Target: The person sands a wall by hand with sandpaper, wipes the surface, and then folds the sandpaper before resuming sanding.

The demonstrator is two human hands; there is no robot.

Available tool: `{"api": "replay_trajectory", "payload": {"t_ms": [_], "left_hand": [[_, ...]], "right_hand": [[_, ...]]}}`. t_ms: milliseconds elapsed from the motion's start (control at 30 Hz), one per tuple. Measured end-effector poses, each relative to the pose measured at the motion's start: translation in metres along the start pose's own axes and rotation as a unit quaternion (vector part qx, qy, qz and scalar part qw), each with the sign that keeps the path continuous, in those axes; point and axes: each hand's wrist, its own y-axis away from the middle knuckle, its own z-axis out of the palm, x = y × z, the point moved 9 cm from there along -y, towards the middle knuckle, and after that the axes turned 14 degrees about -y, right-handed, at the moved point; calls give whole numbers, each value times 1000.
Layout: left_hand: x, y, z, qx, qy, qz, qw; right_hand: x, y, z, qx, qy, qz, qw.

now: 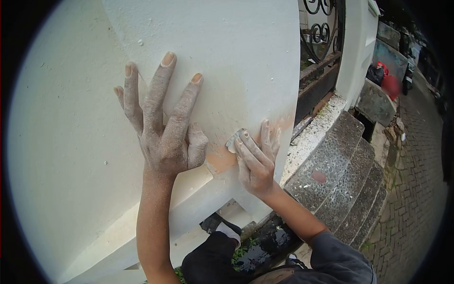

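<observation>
My left hand (165,123), coated in pale dust, rests on the white painted wall (231,57) with its fingers spread and pointing up. Lower and to the right, my right hand (257,163) presses a small piece of sandpaper (232,141) to the wall, its fingers bent over it. Faint printing shows on the visible corner of the sheet; the rest is hidden under my fingers. Just below it, an orange-brown patch (220,160) of bared surface shows through the paint. Dust covers both hands down to the wrists.
A dark iron gate (319,71) stands right of the wall's edge. Speckled stone steps (326,175) descend beside it to a brick-paved lane (416,156). Under me lies a wet, dark ditch (265,251) with plants. My shoe (213,222) is near the wall's base.
</observation>
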Motion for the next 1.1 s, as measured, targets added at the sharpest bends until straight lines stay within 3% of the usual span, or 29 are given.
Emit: {"api": "replay_trajectory", "payload": {"t_ms": [100,200,267,333,500,600,700,767,900,1000,1100], "left_hand": [[0,-2,1,-12,3,-18,1000],[-2,2,1,-15,8,-20,1000],[-2,2,0,-10,8,-17,1000],[-2,1,0,-12,8,-16,1000],[-1,0,0,-9,14,-28,999],[-3,3,1,-9,14,-22,1000],[-2,3,0,-10,13,-19,1000],[-3,0,1,-5,14,-22,1000],[-3,1,1,-8,18,-27,999],[-3,5,2,-3,17,-17,1000],[-2,4,1,-12,12,-14,1000]], "right_hand": [[-24,-89,-16,90,-15,-73,993],[-23,-85,-13,90,-35,-61,993],[-9,-25,-4,13,4,-12,1000],[12,36,4,-3,-7,79,997],[-27,-87,-16,93,10,-79,992],[-24,-87,-14,85,-7,-71,994],[10,11,-2,22,-5,39,999],[12,27,-1,15,7,46,999],[-23,-94,-19,94,-7,-73,993],[-21,-90,-17,92,-11,-64,994],[12,11,-2,31,-19,41,998]]}}
